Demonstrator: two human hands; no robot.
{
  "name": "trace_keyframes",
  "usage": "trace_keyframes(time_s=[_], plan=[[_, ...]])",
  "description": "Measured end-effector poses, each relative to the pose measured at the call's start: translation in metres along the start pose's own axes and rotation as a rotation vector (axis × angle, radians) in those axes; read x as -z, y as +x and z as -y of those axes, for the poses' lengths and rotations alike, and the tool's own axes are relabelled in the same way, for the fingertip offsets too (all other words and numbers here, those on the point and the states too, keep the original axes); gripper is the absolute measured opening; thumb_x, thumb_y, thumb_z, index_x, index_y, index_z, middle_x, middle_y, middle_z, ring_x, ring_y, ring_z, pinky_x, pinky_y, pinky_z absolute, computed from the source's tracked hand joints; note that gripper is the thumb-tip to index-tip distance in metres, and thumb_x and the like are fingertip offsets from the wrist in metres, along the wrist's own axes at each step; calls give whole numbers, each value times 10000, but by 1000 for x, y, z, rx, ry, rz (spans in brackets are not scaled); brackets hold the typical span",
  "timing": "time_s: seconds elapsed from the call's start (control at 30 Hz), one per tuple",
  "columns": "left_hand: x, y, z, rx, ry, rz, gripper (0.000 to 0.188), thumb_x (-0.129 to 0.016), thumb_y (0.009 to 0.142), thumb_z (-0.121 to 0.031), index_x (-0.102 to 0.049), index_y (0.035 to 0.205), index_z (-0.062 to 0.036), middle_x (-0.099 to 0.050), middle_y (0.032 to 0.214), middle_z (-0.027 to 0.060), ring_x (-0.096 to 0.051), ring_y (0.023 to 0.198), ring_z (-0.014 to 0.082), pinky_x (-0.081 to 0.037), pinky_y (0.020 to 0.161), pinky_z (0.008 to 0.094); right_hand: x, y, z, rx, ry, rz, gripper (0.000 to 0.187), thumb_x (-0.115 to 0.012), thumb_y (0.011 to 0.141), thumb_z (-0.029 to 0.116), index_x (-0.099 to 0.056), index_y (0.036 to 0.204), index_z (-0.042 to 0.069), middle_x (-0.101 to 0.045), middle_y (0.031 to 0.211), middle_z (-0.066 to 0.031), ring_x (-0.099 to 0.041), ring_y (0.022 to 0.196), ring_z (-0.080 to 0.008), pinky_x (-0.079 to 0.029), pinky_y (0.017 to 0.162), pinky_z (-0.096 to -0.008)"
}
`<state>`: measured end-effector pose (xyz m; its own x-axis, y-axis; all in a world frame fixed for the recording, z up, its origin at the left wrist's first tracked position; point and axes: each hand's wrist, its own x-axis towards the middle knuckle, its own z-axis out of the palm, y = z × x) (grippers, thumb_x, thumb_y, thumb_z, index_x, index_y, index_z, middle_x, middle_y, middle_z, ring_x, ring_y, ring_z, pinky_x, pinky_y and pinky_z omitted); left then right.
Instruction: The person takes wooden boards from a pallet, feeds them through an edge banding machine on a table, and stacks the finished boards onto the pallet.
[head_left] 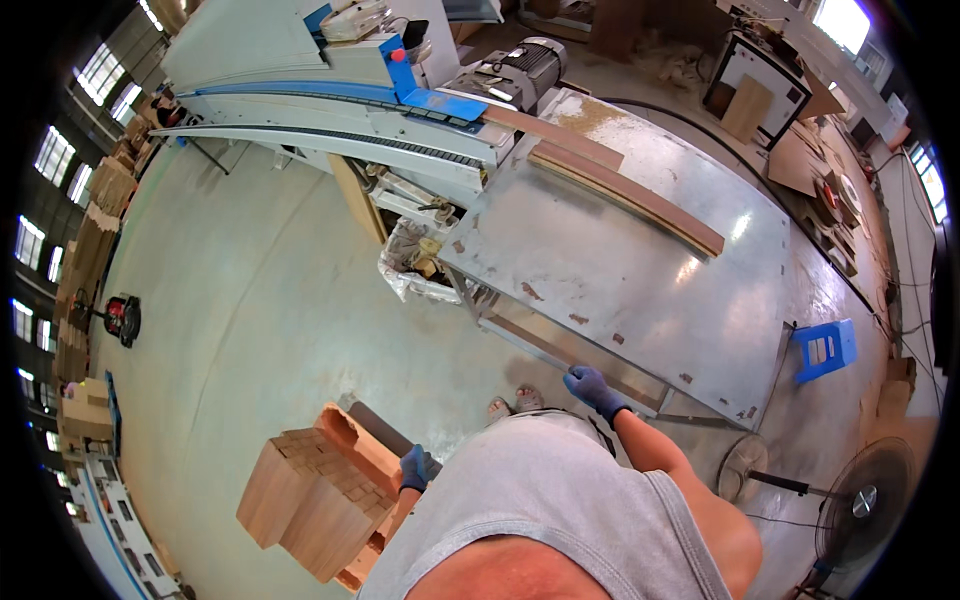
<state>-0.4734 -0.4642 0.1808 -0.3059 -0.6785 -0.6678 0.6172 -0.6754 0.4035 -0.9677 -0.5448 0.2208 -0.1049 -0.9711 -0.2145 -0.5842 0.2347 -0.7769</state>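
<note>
Left hand (413,468): at the grey bar (378,422) beside the stacked boards (310,500), left of the body; grip cannot be determined. Right hand (594,390): fingers curled, contents hidden. Plastic-lined bin (398,245) near the metal table (600,290): contains scraps (428,267).

Blue-gloved left hand (413,467): fingertips unresolved; contact with long grey bar (383,425) indeterminate. Blue-gloved right hand (595,391): palm hidden. Scraps (428,268) in white-plastic-lined bin (397,262), far: too small to identify. White-and-blue machine (118,525), near left: cut off.
</note>
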Motion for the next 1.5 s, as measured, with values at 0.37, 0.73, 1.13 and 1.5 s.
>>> trace_keyframes(time_s=[0.37,0.73,1.13,1.5], plan=[[6,10,0,9,406,-297,151,-583,881,-209,-507,797,-110,-512,711,85,-485,554,232,-393,483,395,25,-2,19,46,-139,-23,253,-592,861,269,-625,779,33,-623,782,-244,-632,720,-405,-494,674,-473],[56,65,3,-39,1029,-360,197,-631,861,-199,-604,874,-4,-633,769,112,-672,722,242,-506,598,397,51,-4,59,169,-27,-126,207,-577,904,212,-602,848,14,-554,738,-252,-519,603,-396,-450,595,-438],[-42,120,-26,79,714,-554,320,-615,865,-266,-624,960,40,-681,953,190,-677,894,299,-539,726,412,120,43,58,212,-59,-625,277,-641,854,133,-667,1104,16,-678,904,-193,-670,814,-354,-535,747,-432],[-171,176,-19,13,794,-498,476,-622,879,-348,-592,1247,-48,-658,1140,161,-634,928,292,-515,760,474,193,107,-9,255,-416,-610,339,-636,804,116,-645,1128,16,-625,1138,-210,-556,1125,-403,-426,996,-510]])
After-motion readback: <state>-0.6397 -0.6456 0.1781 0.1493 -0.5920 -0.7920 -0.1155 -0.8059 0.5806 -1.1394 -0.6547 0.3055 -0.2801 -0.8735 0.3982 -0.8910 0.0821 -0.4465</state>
